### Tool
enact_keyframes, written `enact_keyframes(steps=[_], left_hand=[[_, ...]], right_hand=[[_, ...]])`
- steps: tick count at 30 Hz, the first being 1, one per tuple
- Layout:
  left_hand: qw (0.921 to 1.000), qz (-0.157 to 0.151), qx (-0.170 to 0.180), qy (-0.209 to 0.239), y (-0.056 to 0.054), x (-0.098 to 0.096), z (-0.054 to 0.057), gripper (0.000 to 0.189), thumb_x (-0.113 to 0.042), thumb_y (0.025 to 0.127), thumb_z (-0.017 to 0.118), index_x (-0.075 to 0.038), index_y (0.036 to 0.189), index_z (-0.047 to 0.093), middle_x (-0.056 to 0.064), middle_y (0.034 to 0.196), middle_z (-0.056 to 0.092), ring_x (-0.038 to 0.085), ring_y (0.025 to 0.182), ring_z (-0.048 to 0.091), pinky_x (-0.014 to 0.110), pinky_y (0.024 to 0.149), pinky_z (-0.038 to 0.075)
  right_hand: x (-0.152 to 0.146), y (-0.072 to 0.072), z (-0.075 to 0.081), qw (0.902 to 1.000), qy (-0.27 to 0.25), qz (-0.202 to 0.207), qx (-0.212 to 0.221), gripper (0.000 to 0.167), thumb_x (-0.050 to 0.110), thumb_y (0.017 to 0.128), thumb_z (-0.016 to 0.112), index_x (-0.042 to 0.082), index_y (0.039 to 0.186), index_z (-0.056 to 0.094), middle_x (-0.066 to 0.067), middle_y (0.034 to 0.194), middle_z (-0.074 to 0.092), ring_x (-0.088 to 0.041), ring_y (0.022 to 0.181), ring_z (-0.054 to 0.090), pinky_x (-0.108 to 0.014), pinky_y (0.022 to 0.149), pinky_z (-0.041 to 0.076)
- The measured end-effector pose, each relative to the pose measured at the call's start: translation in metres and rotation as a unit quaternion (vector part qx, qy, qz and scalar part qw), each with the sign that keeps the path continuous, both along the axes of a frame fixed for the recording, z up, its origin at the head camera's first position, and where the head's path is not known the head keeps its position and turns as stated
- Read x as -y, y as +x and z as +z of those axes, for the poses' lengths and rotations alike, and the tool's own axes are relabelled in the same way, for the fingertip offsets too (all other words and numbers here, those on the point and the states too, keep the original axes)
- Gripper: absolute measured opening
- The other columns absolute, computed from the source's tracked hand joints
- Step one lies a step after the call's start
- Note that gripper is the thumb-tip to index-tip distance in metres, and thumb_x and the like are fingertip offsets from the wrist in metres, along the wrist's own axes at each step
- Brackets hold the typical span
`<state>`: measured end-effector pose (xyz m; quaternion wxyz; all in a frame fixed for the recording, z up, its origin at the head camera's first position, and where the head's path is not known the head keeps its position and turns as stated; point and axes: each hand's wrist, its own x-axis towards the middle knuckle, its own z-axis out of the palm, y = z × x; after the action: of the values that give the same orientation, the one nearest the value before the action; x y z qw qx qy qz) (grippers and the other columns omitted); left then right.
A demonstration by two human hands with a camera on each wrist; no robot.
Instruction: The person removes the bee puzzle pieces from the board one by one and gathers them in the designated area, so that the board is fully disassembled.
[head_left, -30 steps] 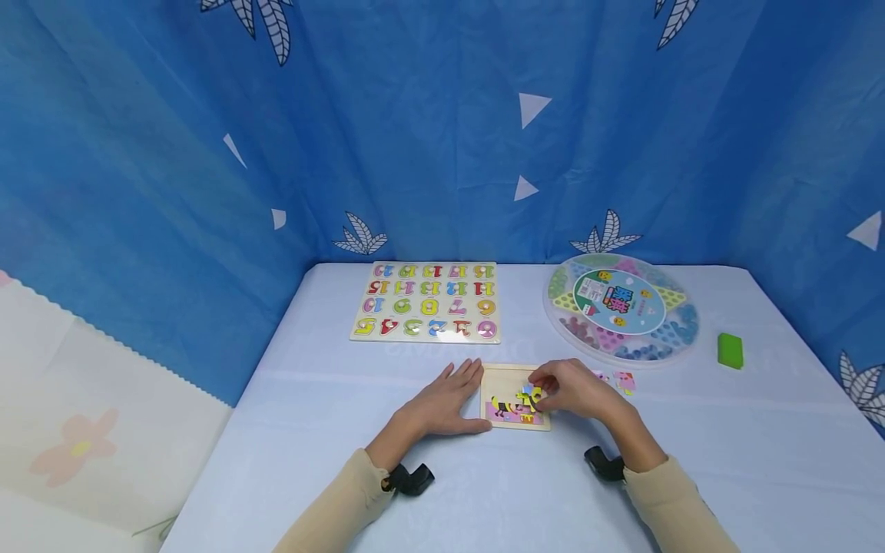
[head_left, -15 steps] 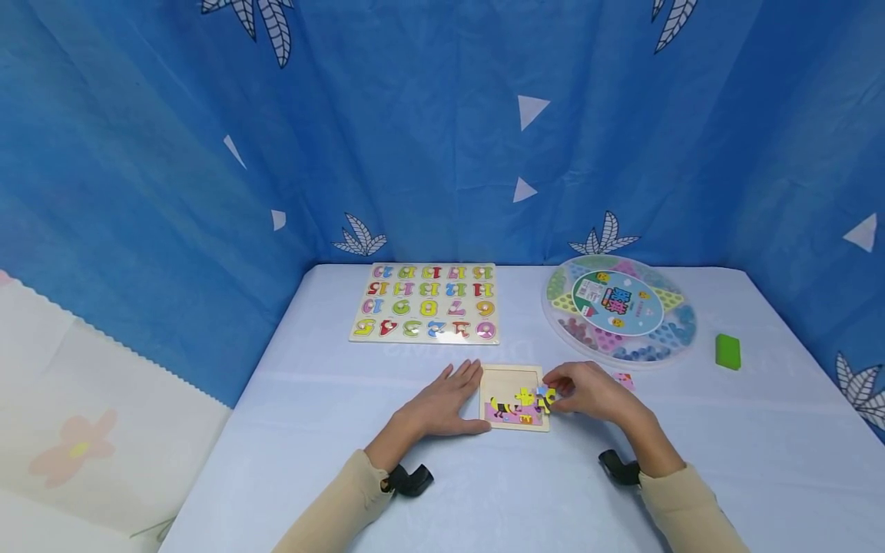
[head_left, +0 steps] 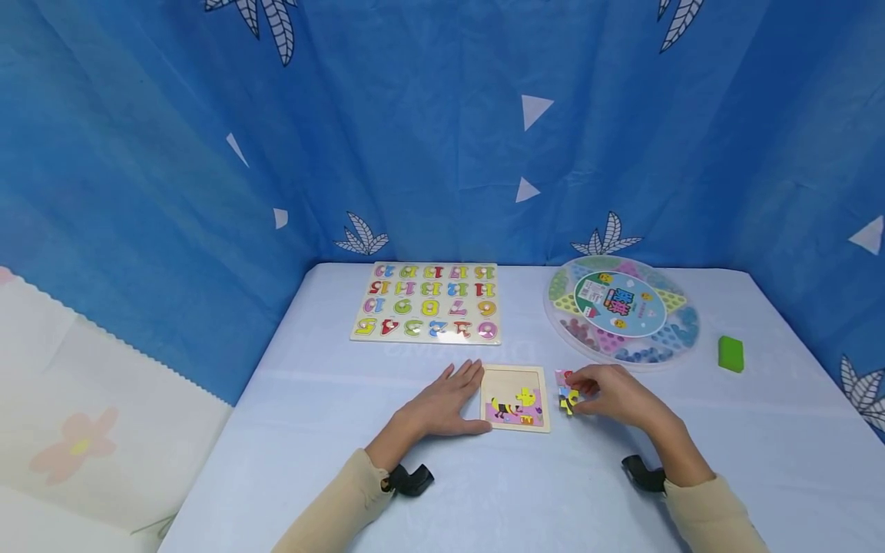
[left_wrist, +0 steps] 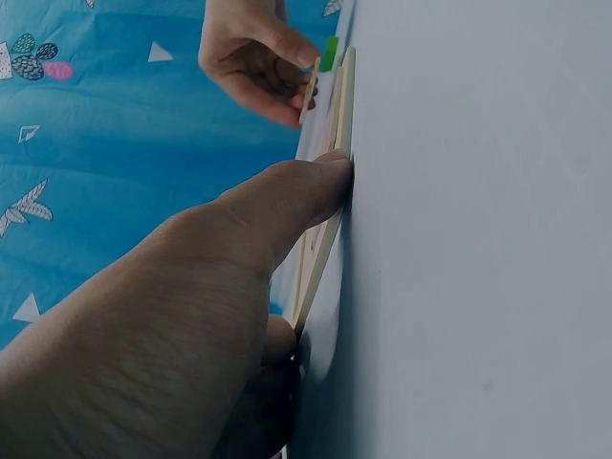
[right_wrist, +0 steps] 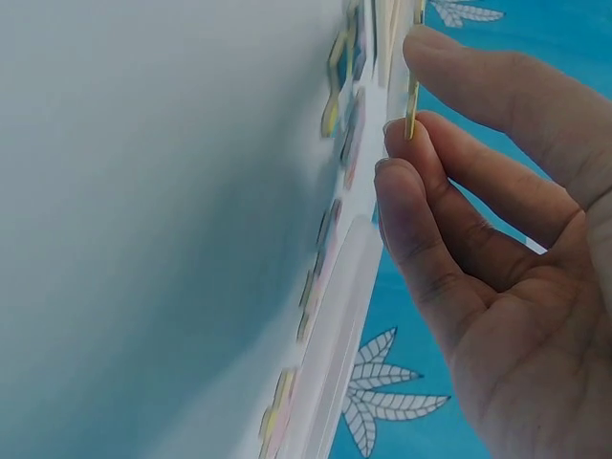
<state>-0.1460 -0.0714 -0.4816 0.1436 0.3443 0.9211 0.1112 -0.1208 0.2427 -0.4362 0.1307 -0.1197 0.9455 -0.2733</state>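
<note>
My left hand [head_left: 442, 403] rests along the left side of a small wooden puzzle tray [head_left: 510, 381], its fingers extended. In the left wrist view the thumb [left_wrist: 330, 170] presses on the tray's edge. Yellow and pink puzzle pieces fill the tray's lower part, and bare wood shows above them. To the right of the tray, my right hand [head_left: 618, 395] pinches a yellow, black and blue puzzle piece [head_left: 568, 399] between thumb and fingers. The right wrist view shows this piece [right_wrist: 412, 110] edge-on, held off the tabletop. A pink puzzle piece [head_left: 561, 376] lies just beyond it, partly covered.
Several loose puzzle pieces [right_wrist: 325, 253] lie on the table near the right hand. Farther back are a number board [head_left: 425, 303] and a round clear-covered game box [head_left: 622, 307]. A green block [head_left: 730, 354] sits at the right. Blue curtains surround the table.
My right hand has carried the pinched puzzle piece from over the tray to the right, off the tray. The left hand has stayed at the tray's left side.
</note>
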Motion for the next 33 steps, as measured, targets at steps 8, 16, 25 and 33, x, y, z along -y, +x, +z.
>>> enact_keyframes(steps=[8, 16, 25, 33], left_hand=[[0.9999, 0.000, 0.008, 0.006, 0.002, 0.000, 0.003, 0.097, -0.067, 0.088, 0.051, -0.009, 0.157, 0.014, 0.000, 0.166, 0.007, 0.016, 0.154, 0.005, 0.039, 0.126, 0.009], [1.0000, 0.000, 0.003, 0.004, 0.001, 0.000, 0.001, 0.098, -0.068, 0.087, 0.050, -0.009, 0.157, 0.014, 0.000, 0.166, 0.007, 0.015, 0.154, 0.005, 0.039, 0.126, 0.009], [1.0000, 0.000, 0.003, 0.006, 0.002, 0.000, 0.004, 0.097, -0.067, 0.088, 0.051, -0.009, 0.157, 0.015, 0.001, 0.166, 0.008, 0.016, 0.154, 0.006, 0.040, 0.126, 0.010], [1.0000, -0.002, -0.003, 0.004, 0.002, 0.000, 0.002, 0.097, -0.068, 0.088, 0.051, -0.008, 0.156, 0.015, 0.002, 0.166, 0.009, 0.016, 0.154, 0.006, 0.040, 0.126, 0.010]], right_hand=[[-0.018, 0.004, -0.003, 1.0000, 0.002, -0.007, -0.006, 0.044, 0.014, 0.073, 0.084, 0.002, 0.113, 0.070, -0.002, 0.100, 0.069, -0.014, 0.085, 0.057, -0.025, 0.072, 0.055], [-0.035, 0.005, -0.007, 0.9997, 0.014, -0.020, 0.000, 0.046, 0.015, 0.072, 0.085, 0.001, 0.113, 0.070, -0.002, 0.097, 0.067, -0.015, 0.084, 0.056, -0.025, 0.071, 0.054], [-0.046, 0.007, -0.009, 0.9996, 0.008, -0.027, 0.009, 0.044, 0.015, 0.072, 0.085, 0.001, 0.111, 0.071, -0.003, 0.094, 0.067, -0.015, 0.082, 0.055, -0.022, 0.068, 0.052], [-0.049, 0.007, -0.012, 0.9994, 0.003, -0.029, 0.017, 0.044, 0.014, 0.071, 0.085, 0.001, 0.111, 0.071, -0.001, 0.093, 0.065, -0.015, 0.082, 0.054, -0.019, 0.066, 0.051]])
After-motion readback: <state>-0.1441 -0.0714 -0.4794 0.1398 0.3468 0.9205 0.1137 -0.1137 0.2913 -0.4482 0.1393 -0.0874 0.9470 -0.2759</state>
